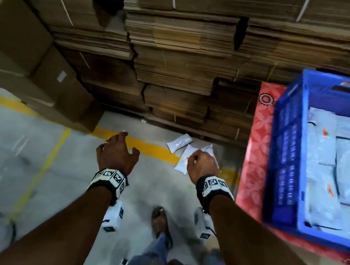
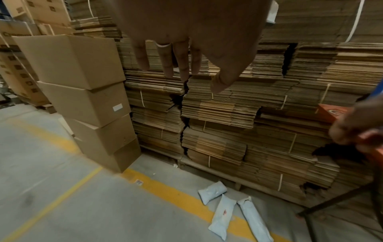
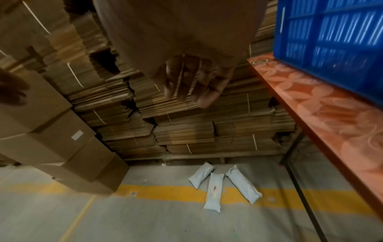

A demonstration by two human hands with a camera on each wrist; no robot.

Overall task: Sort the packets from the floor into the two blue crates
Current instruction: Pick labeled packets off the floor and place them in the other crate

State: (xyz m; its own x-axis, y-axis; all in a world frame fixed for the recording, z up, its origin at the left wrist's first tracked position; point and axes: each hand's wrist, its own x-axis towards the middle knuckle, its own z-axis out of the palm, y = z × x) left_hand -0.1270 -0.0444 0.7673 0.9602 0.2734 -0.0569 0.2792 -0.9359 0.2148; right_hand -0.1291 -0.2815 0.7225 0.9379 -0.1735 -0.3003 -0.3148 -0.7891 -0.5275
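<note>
Three white packets lie together on the concrete floor by the yellow line: a short one, a long one with a red mark and a third partly hidden behind my right hand. The right wrist view shows them as the short packet, the marked packet and the third packet. My left hand hangs with straight spread fingers and holds nothing. Above the packets my right hand has loosely curled fingers, also empty. A blue crate at right holds several packets.
The crate stands on a red patterned table with black legs. Stacks of flattened cardboard form a wall behind the packets. Closed cartons are stacked at left. My sandalled foot stands on the bare floor.
</note>
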